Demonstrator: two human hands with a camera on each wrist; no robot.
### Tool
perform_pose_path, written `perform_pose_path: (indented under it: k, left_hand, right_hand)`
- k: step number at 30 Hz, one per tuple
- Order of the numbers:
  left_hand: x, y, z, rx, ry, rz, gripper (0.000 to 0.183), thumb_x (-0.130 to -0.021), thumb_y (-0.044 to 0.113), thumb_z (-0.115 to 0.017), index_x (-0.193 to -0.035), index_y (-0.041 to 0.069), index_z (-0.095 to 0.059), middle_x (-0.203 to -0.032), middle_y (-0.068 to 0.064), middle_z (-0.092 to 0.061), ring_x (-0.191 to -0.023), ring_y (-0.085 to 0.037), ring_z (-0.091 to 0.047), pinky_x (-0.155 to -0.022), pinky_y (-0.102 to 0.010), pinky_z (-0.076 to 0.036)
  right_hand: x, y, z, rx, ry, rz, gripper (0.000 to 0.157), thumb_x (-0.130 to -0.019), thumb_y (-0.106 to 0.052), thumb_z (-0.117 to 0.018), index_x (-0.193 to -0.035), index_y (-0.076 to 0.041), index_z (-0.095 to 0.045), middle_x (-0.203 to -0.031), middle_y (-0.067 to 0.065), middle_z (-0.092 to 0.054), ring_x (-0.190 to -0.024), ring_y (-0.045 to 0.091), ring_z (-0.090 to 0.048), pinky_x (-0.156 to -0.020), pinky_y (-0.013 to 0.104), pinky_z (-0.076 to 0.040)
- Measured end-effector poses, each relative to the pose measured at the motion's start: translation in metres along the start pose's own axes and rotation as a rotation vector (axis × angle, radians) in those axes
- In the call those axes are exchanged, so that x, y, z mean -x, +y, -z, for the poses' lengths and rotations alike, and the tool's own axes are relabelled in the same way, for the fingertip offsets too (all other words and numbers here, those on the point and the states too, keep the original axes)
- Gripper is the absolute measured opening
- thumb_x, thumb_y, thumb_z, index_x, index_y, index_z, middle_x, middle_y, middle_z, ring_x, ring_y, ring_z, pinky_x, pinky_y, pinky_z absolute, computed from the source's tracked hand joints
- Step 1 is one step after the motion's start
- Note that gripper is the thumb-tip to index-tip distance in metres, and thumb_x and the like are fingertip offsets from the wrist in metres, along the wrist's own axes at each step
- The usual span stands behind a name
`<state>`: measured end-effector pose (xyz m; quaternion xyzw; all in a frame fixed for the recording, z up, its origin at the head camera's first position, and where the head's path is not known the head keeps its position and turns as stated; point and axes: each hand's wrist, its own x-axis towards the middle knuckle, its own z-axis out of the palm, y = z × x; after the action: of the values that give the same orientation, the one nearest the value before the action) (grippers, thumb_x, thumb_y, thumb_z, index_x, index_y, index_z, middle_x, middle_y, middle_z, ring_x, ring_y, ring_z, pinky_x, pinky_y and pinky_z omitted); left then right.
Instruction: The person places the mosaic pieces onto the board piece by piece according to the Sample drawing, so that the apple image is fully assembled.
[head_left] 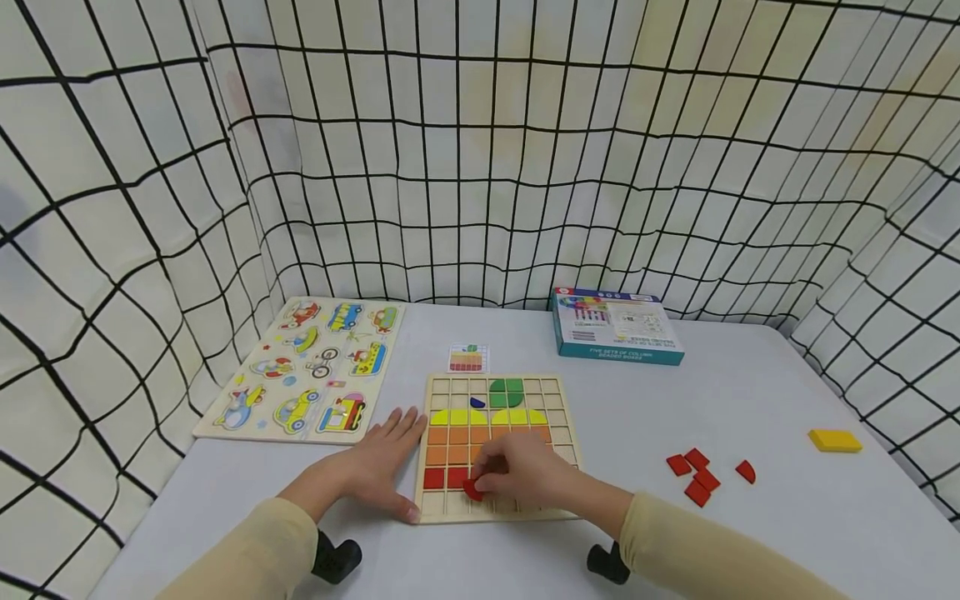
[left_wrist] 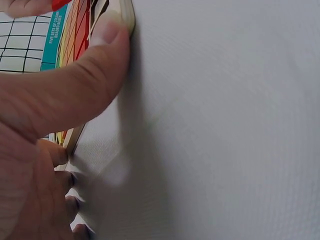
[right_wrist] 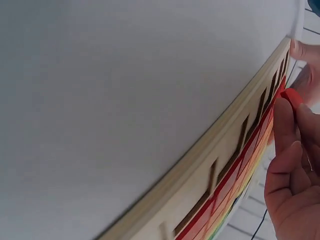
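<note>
A wooden grid board point(head_left: 498, 517) lies on the white table. My right hand point(head_left: 528, 471) pinches a red piece with a curved edge point(head_left: 472, 490) between thumb and fingers over the board's lower rows; the right wrist view also shows this red piece point(right_wrist: 291, 96). My left hand point(head_left: 375, 468) rests spread on the table at the board's left side, its thumb point(left_wrist: 102, 60) touching the lower left corner. Red squares point(head_left: 433, 477), orange squares point(head_left: 457, 455), yellow curved pieces point(head_left: 450, 417), green rounded pieces point(head_left: 506, 392) and a small dark blue piece point(head_left: 477, 402) lie on the grid.
Loose red pieces point(head_left: 697, 493) lie to the right, with a yellow block point(head_left: 835, 441) farther out. A small pattern card point(head_left: 468, 359) sits behind the board. A vehicle puzzle point(head_left: 315, 367) is at left, a teal box point(head_left: 618, 327) at back right. Black netting surrounds the table.
</note>
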<state>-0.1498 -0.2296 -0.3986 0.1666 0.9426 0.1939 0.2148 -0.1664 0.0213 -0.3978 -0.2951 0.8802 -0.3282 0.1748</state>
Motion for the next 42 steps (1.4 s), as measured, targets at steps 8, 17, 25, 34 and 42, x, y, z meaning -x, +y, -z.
perform_pose_path:
  k: [8,17,25,34,42]
  left_hand:
    - [-0.001,-0.001,0.0,0.006,-0.009,0.003,0.123,-0.071,0.045,-0.091,-0.162,0.0,-0.021,-0.171,-0.023,-0.011,-0.158,-0.047,-0.003,-0.127,-0.066,-0.009]
    - [0.001,-0.001,0.001,0.002,-0.002,-0.006,0.123,-0.071,0.044,-0.091,-0.162,0.0,-0.021,-0.171,-0.024,-0.011,-0.158,-0.048,-0.003,-0.126,-0.067,-0.009]
    - [0.001,0.0,-0.001,-0.013,0.017,-0.006,0.124,-0.07,0.045,-0.092,-0.161,-0.001,-0.022,-0.171,-0.024,-0.012,-0.158,-0.047,-0.004,-0.126,-0.067,-0.01]
    - [0.001,-0.001,0.0,-0.006,0.014,-0.008,0.124,-0.07,0.045,-0.092,-0.161,-0.002,-0.022,-0.17,-0.025,-0.012,-0.158,-0.048,-0.004,-0.126,-0.067,-0.011]
    - [-0.001,-0.003,-0.002,0.007,0.007,0.006,0.123,-0.071,0.046,-0.091,-0.162,0.001,-0.021,-0.171,-0.022,-0.012,-0.159,-0.045,-0.003,-0.126,-0.066,-0.009]
  right_hand:
    - [-0.017,-0.023,-0.015,0.016,-0.037,0.007,0.005,-0.091,-0.015,-0.079,-0.087,-0.018,-0.079,-0.079,-0.012,-0.071,-0.079,0.004,-0.056,-0.072,0.012,-0.051]
    - [-0.024,-0.04,-0.025,0.04,-0.042,-0.033,0.004,-0.09,-0.014,-0.079,-0.087,-0.014,-0.08,-0.073,-0.01,-0.07,-0.075,0.003,-0.056,-0.069,0.012,-0.051]
    - [-0.023,-0.045,-0.03,0.086,-0.04,-0.061,0.005,-0.091,-0.014,-0.077,-0.087,-0.012,-0.079,-0.07,-0.009,-0.066,-0.068,0.004,-0.056,-0.064,0.014,-0.05]
    - [-0.025,-0.048,-0.039,0.238,-0.018,-0.036,0.005,-0.091,-0.017,-0.078,-0.089,-0.013,-0.08,-0.072,-0.009,-0.069,-0.066,0.003,-0.056,-0.068,0.012,-0.052]
    - [-0.022,-0.051,-0.038,0.193,-0.022,-0.065,0.005,-0.089,-0.016,-0.081,-0.088,-0.011,-0.078,-0.069,-0.009,-0.066,-0.065,0.004,-0.055,-0.063,0.013,-0.05]
